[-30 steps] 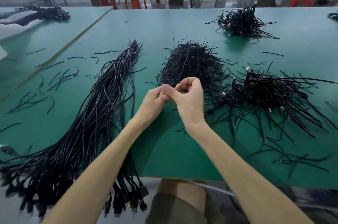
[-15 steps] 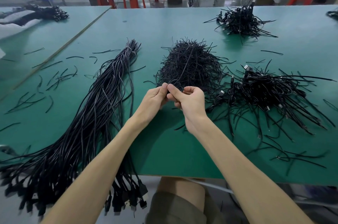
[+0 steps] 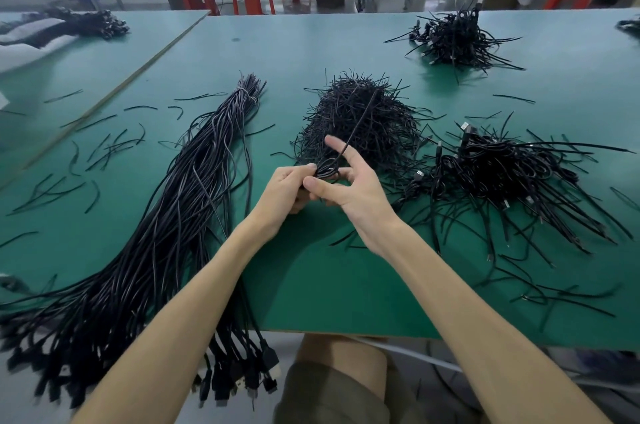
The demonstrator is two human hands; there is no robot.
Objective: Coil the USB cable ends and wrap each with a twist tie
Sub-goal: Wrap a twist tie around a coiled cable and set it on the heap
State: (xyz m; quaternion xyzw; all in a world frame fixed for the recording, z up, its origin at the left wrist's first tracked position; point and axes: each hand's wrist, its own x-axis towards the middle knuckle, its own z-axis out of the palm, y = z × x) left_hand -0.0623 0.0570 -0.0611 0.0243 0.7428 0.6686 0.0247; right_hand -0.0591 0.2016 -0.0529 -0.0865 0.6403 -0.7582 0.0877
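Closed round the coiled cable end [image 3: 327, 171], my left hand [image 3: 287, 188] has the grip. A black strand [image 3: 360, 117] runs from the coil, pointing straight toward the far edge of the table [image 3: 311, 285]. Just right of the coil, my right hand [image 3: 360, 193] now spreads its fingers, no longer pinching as before.

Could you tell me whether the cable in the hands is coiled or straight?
Coiled: the left hand pinches the cable in small loops, while one tail runs up past the right hand.
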